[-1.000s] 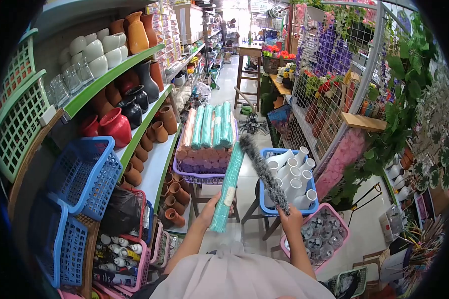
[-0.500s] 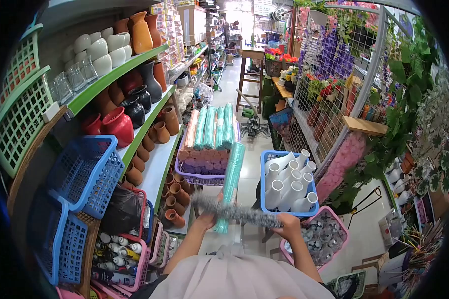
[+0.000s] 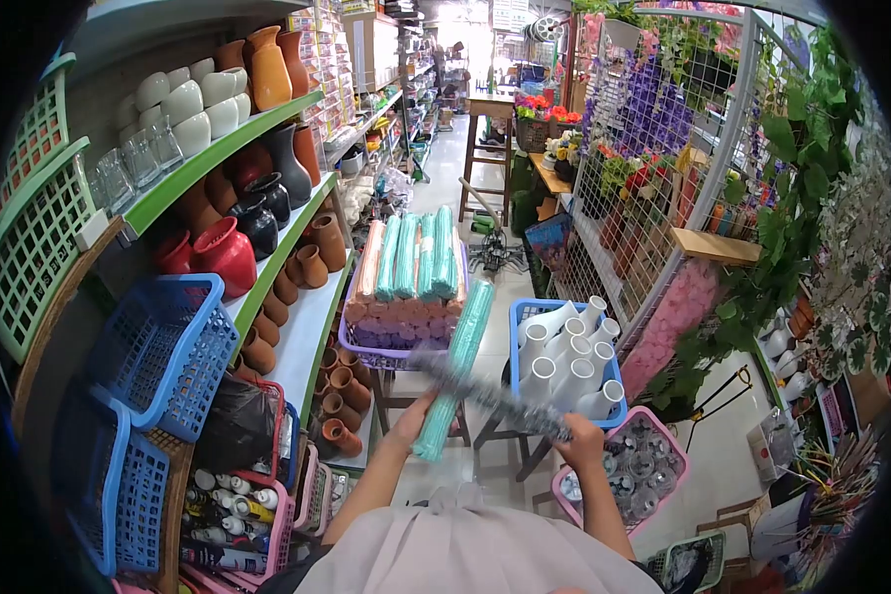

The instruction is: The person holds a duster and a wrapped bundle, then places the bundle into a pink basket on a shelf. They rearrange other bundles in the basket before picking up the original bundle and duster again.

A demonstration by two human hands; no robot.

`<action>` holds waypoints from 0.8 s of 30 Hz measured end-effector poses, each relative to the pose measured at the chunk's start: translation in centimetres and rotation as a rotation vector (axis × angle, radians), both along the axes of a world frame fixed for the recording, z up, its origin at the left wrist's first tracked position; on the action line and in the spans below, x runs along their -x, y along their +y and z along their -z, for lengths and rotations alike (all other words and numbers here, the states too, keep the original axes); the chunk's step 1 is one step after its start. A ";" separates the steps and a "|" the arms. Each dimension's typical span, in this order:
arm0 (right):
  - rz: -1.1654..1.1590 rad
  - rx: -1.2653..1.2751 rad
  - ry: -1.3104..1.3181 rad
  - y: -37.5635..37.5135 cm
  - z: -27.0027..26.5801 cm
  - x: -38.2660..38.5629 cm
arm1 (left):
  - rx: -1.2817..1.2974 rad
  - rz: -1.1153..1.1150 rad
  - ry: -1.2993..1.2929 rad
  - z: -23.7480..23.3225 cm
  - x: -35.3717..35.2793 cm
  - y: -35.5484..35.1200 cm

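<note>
My left hand (image 3: 410,422) is closed around the lower part of a teal, plastic-wrapped roll (image 3: 468,332), tilted with its top away from me. A long, grey, fuzzy duster (image 3: 510,408) is gripped at its right end by my right hand (image 3: 580,444). The duster slants across in front of the roll, its far end smeared by motion. Just beyond my hands, a purple basket (image 3: 386,358) holds stacked rolls, with teal rolls (image 3: 406,259) and orange-pink ones on top.
To the right, a blue basket (image 3: 516,342) of white vases stands on a stool, above a pink basket (image 3: 685,457) of clear glassware. Shelves (image 3: 292,342) with clay pots line the left. Farther along the aisle is a wooden stool (image 3: 492,148); a wire rack (image 3: 653,198) holds artificial flowers.
The teal roll leans farther right at its top, its lower end shifted left. The duster's left end has moved right and up along the roll.
</note>
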State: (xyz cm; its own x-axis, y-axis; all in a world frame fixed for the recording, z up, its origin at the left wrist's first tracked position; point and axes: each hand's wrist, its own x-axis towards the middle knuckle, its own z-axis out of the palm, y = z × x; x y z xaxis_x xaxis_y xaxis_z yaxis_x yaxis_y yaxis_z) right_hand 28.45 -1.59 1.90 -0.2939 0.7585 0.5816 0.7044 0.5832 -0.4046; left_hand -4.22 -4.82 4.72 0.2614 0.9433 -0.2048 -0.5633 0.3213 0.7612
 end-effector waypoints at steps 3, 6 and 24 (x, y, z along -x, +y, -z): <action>0.272 0.222 0.095 0.4 0.7 1.1 | -0.056 0.010 -0.078 1.7 0.2 0.8; -0.139 0.067 0.042 -0.3 0.2 1.0 | -0.102 0.047 -0.183 2.6 0.5 1.2; 0.089 0.253 0.064 1.4 1.8 1.0 | -0.178 -0.116 0.028 0.9 0.7 0.1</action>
State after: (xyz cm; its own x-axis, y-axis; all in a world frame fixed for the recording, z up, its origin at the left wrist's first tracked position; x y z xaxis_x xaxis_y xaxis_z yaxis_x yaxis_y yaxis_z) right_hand 27.46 -0.21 0.12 -0.1885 0.9031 0.3860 0.7168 0.3952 -0.5745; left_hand -4.92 -4.75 3.84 0.1460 0.9886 -0.0378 -0.5668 0.1149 0.8158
